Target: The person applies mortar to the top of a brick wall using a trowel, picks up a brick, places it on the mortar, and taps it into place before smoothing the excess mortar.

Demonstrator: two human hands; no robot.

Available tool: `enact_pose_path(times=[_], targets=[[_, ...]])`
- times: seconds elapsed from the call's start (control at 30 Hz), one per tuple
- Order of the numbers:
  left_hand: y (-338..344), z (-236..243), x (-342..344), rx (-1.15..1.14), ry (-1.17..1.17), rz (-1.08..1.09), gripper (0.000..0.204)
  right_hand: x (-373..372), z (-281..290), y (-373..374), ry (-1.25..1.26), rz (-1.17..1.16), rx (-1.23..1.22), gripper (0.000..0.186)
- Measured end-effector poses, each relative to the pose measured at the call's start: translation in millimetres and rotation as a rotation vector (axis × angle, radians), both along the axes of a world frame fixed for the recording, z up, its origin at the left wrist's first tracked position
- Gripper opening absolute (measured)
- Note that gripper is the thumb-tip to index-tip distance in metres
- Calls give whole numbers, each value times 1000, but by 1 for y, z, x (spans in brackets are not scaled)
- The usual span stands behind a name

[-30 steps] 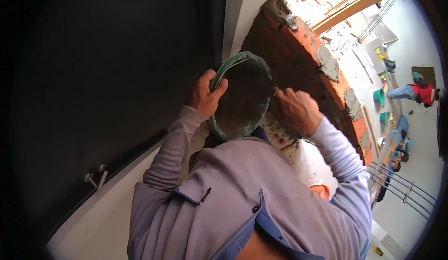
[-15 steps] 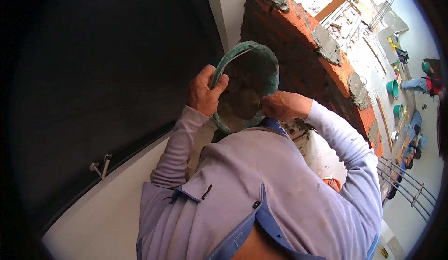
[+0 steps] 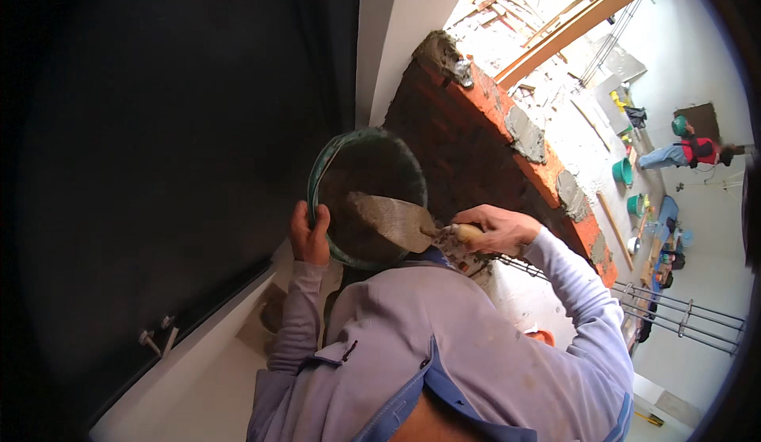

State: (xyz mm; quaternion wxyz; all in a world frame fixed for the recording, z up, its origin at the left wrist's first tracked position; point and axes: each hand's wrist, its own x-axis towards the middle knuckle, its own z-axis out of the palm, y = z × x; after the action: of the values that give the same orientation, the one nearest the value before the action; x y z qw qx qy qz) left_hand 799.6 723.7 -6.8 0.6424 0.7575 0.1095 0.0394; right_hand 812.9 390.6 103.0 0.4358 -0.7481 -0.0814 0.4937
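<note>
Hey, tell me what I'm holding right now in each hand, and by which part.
Left grip: the green bucket, by the left side of its rim. Right grip: the trowel, by its handle.

We are on a building site. Ahead and to the right, an unplastered brick wall (image 3: 535, 172) carries grey mortar patches (image 3: 525, 134) along its edge, and bare steel reinforcing bars (image 3: 688, 317) run at the right. On the far side we see wood scraps (image 3: 495, 4) scattered about. At the far right stand green buckets (image 3: 623, 172), and a person (image 3: 699, 151) works beside a dark patch (image 3: 703, 117) on a pale wall (image 3: 717, 224). Near us are a mortar-smeared trowel (image 3: 396, 221) and a dirty green bucket (image 3: 323, 160).
</note>
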Motion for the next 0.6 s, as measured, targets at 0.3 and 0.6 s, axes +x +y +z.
enact_pose_path(times=[0.3,0.6], targets=[[37,-63,-9,6,65,-49,40,81,119,-16,-325,-222,-492,26],[52,-59,17,70,74,-179,44,44,8,33,-1185,319,-1199,30]])
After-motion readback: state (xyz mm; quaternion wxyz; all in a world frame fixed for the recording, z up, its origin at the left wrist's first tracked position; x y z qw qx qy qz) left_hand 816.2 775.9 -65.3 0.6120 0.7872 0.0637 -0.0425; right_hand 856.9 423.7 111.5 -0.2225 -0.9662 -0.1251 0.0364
